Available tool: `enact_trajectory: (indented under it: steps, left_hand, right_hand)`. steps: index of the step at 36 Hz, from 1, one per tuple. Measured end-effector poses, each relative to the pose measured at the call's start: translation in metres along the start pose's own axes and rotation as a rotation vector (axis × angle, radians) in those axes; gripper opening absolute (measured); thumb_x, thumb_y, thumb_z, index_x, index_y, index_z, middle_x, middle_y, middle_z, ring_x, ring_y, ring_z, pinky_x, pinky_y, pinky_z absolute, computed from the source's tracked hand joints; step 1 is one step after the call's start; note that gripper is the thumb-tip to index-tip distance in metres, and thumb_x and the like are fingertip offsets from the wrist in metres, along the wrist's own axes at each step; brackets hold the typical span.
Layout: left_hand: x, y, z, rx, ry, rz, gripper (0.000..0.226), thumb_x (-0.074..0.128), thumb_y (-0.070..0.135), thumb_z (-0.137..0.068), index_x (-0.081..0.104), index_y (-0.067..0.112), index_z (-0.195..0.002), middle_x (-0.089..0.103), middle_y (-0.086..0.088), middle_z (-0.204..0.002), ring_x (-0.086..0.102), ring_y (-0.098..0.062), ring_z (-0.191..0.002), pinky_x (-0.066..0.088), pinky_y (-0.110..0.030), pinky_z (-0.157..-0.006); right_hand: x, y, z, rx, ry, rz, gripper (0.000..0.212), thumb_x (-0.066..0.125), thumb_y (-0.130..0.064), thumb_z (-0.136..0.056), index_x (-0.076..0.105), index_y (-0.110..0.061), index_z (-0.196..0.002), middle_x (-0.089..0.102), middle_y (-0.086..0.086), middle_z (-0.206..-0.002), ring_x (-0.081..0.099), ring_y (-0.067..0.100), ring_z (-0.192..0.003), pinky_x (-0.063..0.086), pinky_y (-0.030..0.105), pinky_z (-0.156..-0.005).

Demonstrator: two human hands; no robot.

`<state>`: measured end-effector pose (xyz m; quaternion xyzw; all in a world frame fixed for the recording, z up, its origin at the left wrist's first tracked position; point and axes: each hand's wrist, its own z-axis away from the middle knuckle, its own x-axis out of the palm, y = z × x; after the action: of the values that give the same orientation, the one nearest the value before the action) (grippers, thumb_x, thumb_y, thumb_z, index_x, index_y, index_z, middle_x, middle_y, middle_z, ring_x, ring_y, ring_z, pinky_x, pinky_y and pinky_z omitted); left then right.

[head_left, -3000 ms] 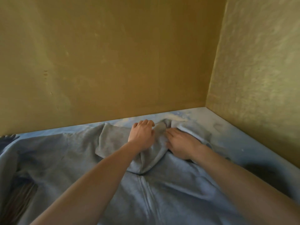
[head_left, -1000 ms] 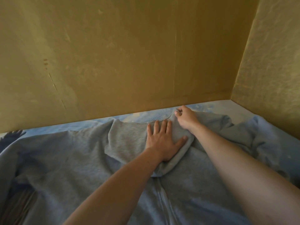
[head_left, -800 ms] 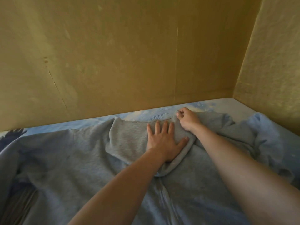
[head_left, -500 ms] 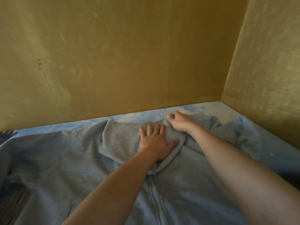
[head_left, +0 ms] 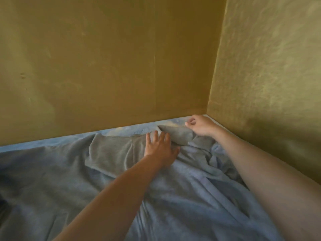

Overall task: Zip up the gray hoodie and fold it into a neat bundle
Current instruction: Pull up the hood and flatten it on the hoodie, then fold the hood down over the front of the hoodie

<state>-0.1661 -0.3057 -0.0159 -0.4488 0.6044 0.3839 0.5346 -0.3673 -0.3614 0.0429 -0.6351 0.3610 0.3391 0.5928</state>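
Dim warm indoor light, soft and uneven. Right wall (head_left: 271, 70) catches mottled brighter patches; back wall (head_left: 107, 63) darker toward its right side. Deep shadow in the lower right wall area and at the lower left corner. Gray hoodie (head_left: 173, 197) reads bluish. Overall soft, slightly blurred, compression smear on fabric. Wide-angle bending at edges; forearms stretched near the bottom.
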Motion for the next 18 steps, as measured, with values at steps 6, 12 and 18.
enact_trajectory:
  steps: [6,12,18]
  left_hand:
    - [-0.009,0.044,-0.001,0.120,-0.019,0.004,0.084,0.019,0.069,-0.102,0.010,0.013,-0.164,0.019,-0.009,-0.170,0.003,-0.034,-0.158,-0.001,-0.060,-0.125]
    - [-0.011,0.084,-0.008,0.206,-0.066,0.006,0.096,-0.006,0.076,-0.088,0.027,0.024,-0.162,0.033,-0.011,-0.164,0.016,-0.037,-0.154,0.008,-0.063,-0.122]
    - [-0.010,0.102,-0.009,0.306,-0.132,-0.119,0.111,-0.018,0.072,-0.068,0.047,0.035,-0.150,0.048,-0.006,-0.151,0.033,-0.038,-0.143,0.018,-0.064,-0.117]
  right_hand:
    - [-0.031,0.032,0.027,-0.014,0.093,-0.023,0.040,0.065,-0.039,-0.100,0.064,-0.013,-0.130,0.069,0.007,-0.131,0.065,0.025,-0.119,0.051,0.033,-0.095]
    - [-0.055,0.060,0.052,0.057,0.105,0.108,0.055,0.059,-0.046,-0.101,0.057,-0.012,-0.143,0.060,0.009,-0.144,0.059,0.029,-0.128,0.047,0.037,-0.104]
    - [-0.062,0.064,0.083,0.295,-0.073,0.209,0.089,0.042,-0.088,-0.085,0.063,-0.002,-0.084,0.068,0.012,-0.083,0.070,0.026,-0.074,0.059,0.035,-0.072]
